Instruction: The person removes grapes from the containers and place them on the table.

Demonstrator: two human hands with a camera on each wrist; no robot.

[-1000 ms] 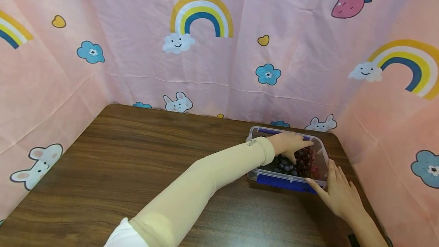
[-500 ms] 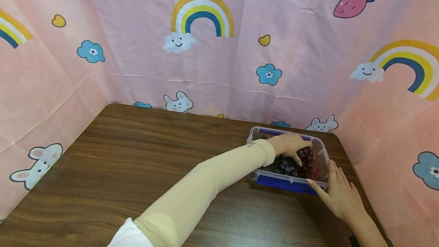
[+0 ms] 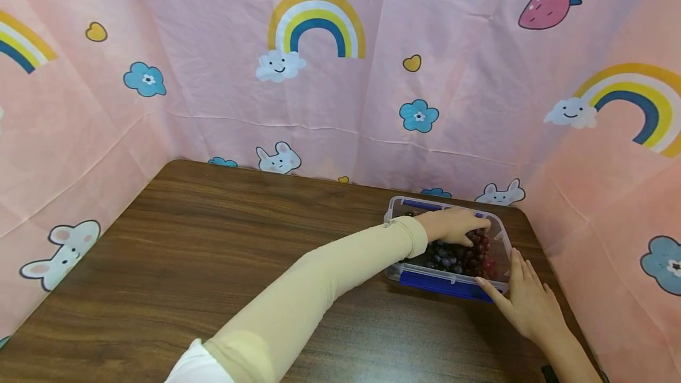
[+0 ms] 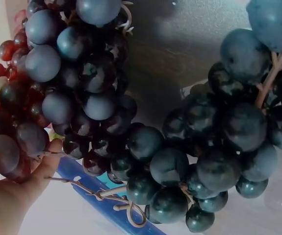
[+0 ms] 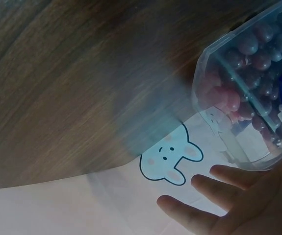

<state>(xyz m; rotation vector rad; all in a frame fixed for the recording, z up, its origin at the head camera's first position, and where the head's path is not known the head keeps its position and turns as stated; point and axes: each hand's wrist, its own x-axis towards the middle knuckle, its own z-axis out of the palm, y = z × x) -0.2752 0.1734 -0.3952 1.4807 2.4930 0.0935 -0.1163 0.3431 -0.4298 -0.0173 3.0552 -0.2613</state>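
In the head view my left hand [image 3: 452, 224] reaches down into a clear plastic food container [image 3: 502, 235] at the back right. The left wrist view shows its thumb and a finger around reddish-purple grapes [image 4: 18, 139] at one end of a bunch. Darker, blue-black grapes [image 4: 219, 169] hang beside them there, with bare brown stems below. My right hand [image 3: 532, 306] touches the container's near right corner, thumb at the front rim and fingers along the right side. In the right wrist view its fingers [image 5: 214, 193] are straight and spread beside the container wall.
The container has a blue clip [image 3: 436, 285] along its front and stands on a brown wooden table [image 3: 239, 223]. A pink printed curtain [image 3: 340, 93] borders the table at the back and on both sides.
My left hand has shifted slightly right over the grapes, and its thumb has drawn in toward the fingers. The right hand and the container have stayed in place.
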